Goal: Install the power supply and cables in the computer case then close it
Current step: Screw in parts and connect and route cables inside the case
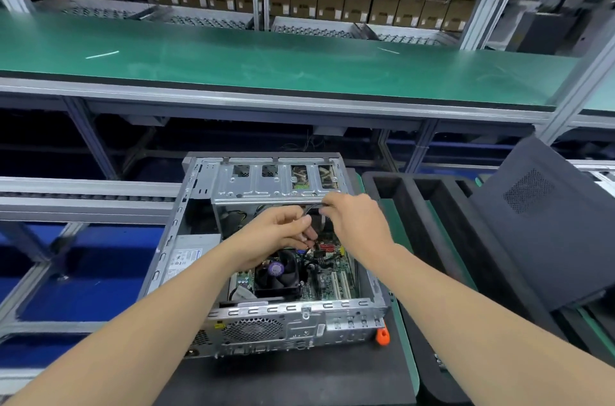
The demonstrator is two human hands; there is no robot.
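At the middle of the worktop, on its side with the open face up and the rear panel toward the near edge: the computer case.

Inside, against the left wall, label side up: the power supply.

Across the far end of the interior: the drive cage. On the floor of the computer case: the motherboard, with the black fan left of its centre.

Above the fan: the left hand, grip pressed together, thumb and curled fingers pinching the lower end of the black cable.

Just beside the near edge of the drive cage: the right hand, grip narrowed to a pinch on the upper end of the same cable.

Between the 2 hands, above the motherboard: 1 short arc of the cable.

Toward the right edge of the worktop, tilted on the black foam tray and well apart from the computer case: the side panel.

At the near right corner of the computer case: 1 small orange item, type not discernible.
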